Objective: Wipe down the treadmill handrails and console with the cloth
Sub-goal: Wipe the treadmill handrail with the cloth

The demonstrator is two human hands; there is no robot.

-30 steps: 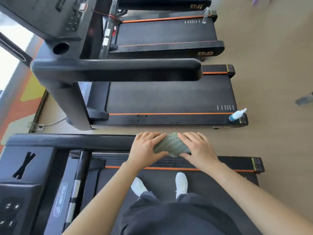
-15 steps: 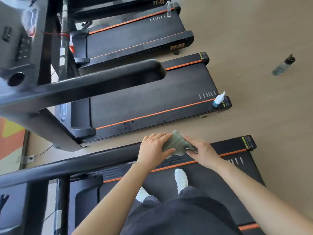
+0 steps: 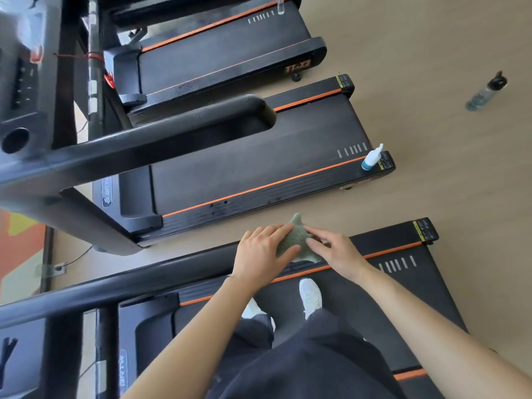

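Left hand and right hand, close together, press flat on the green cloth at the end of the handrail. The cloth has bunched in the last second, one corner now poking up, which suggests this rail is nearly done. Visible: one cloth; three machines, namely the treadmill underfoot, a neighbouring treadmill and a third treadmill; and three bottles, namely a spray bottle, a floor bottle and a clear bottle.
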